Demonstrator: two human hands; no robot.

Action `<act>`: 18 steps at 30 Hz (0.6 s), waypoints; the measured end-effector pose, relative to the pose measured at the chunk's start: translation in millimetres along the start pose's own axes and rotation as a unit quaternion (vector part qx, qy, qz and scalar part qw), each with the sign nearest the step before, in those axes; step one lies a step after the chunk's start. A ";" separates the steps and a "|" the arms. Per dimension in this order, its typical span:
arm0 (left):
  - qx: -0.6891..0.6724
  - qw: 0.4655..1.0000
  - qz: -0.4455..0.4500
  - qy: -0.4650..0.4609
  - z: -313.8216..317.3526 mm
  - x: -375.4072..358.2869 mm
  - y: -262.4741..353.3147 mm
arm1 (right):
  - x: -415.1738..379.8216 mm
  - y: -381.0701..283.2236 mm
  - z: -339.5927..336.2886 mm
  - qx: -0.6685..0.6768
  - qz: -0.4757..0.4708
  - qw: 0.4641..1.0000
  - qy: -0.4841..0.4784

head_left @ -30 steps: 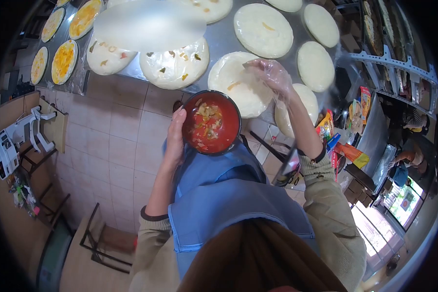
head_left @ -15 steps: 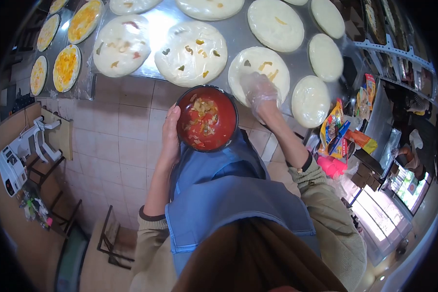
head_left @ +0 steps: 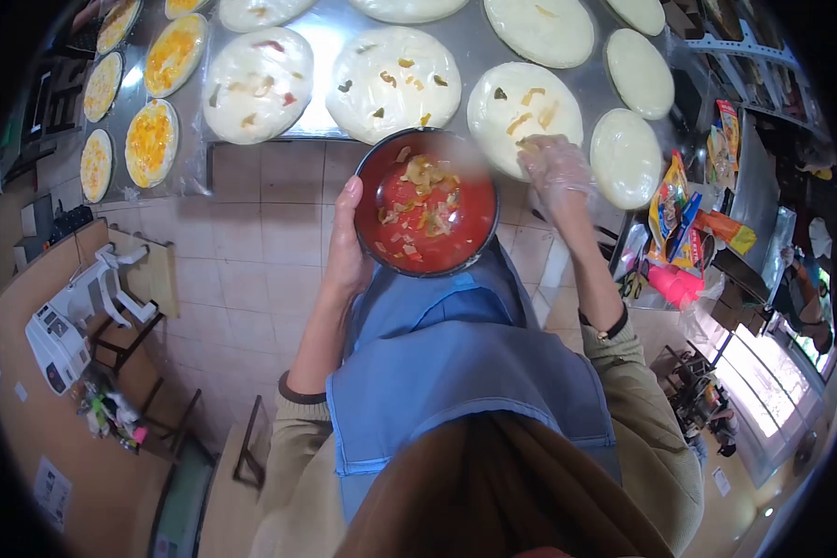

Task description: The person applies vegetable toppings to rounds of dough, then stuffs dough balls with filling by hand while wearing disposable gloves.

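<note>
My left hand (head_left: 347, 244) is closed on the left rim of a red bowl (head_left: 448, 244) with a dark outside. Chopped pieces (head_left: 428, 174), yellowish and red, lie inside it. My right hand (head_left: 556, 169), in a clear plastic glove, is over the near right edge of a pale round dough disc (head_left: 504, 100). Its fingers are bent together around a small yellowish piece, partly hidden. A few dark and yellow strips lie on that disc. Left of it is another disc (head_left: 392, 84) with several scattered pieces.
More pale discs (head_left: 626, 158) cover the metal table (head_left: 321, 104). Discs with orange topping (head_left: 151, 144) lie at the left. Colourful packets (head_left: 665, 209) and a pink object (head_left: 675, 285) are at the right. A white machine (head_left: 60, 339) stands at the lower left.
My right hand has moved back to the near edge of the disc. The bowl looks larger and tilted differently. The view has shifted, so table and discs appear farther right and higher.
</note>
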State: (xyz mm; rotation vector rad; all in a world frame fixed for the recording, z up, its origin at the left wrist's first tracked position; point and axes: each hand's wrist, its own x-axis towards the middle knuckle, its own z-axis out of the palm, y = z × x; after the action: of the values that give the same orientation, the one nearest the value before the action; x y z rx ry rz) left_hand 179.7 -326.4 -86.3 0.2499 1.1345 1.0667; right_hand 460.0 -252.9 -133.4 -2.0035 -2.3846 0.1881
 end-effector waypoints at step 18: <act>0.110 0.981 0.115 -0.108 23.9 -11.2 14.9 | -46.7 -117.0 -99.8 0.269 -0.211 0.914 -0.219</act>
State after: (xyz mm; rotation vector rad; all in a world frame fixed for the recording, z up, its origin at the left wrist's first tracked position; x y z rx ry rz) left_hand 190.9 -319.7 -58.9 0.6700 1.0436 1.0851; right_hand 362.9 -310.6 -19.0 -1.2624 -2.5316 1.2329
